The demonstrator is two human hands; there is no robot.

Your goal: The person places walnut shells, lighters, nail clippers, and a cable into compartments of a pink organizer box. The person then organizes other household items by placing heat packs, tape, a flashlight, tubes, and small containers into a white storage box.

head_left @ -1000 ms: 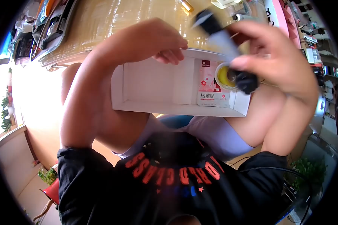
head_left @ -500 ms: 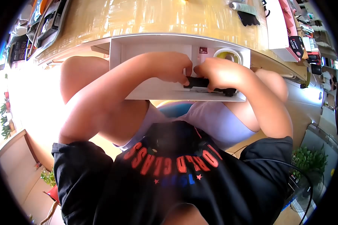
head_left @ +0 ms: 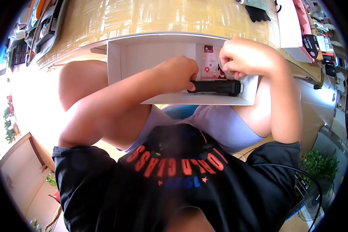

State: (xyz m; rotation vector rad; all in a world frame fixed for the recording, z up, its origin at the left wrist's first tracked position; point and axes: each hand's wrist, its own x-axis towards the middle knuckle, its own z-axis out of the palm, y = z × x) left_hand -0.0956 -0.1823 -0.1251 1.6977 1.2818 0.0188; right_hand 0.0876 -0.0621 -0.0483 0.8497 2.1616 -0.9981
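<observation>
Along the near box wall [head_left: 197,99], the black device [head_left: 216,87] is held at its left end by the left hand [head_left: 183,70]. Whether the right hand [head_left: 237,56] grasps anything cannot be told.

Strong daylight came from the left, blew that side white. Glare streaked the tabletop [head_left: 154,17]. Hazy smear sat over the black shirt [head_left: 143,189]. Fisheye bent edges hard; corners went black, far-right clutter [head_left: 324,42] looked soft.

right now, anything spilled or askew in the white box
Nothing stands out: the black device lies along the near wall of the box, the pink packet beyond it. The right hand hides one corner.
</observation>
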